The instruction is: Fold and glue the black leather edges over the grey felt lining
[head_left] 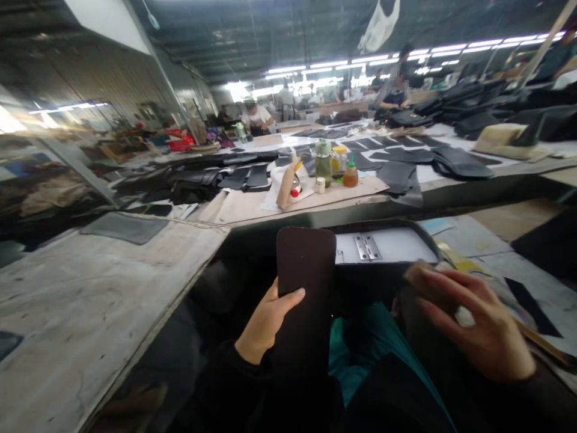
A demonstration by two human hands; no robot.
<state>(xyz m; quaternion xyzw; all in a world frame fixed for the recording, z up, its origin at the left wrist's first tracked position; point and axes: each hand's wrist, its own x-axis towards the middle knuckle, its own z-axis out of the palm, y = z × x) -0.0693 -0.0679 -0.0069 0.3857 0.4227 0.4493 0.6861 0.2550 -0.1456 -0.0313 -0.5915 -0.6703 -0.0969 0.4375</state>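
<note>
My left hand (pixel 265 322) is closed around a dark brown rounded leather piece (pixel 305 270), held upright over my lap with the thumb across its front. My right hand (pixel 473 322) is blurred by motion, its fingers curled over a tan block-like thing (pixel 426 279) whose nature I cannot make out. Just behind both hands lies a dark case panel with a white lining (pixel 406 246) and a metal hinge (pixel 366 247).
A worn wooden table (pixel 90 300) lies to the left. Across the gap, a long table carries bottles and jars (pixel 331 162), a cardboard sheet (pixel 252 204) and several dark cut pieces (pixel 442 159). Other people (pixel 255 117) work further back.
</note>
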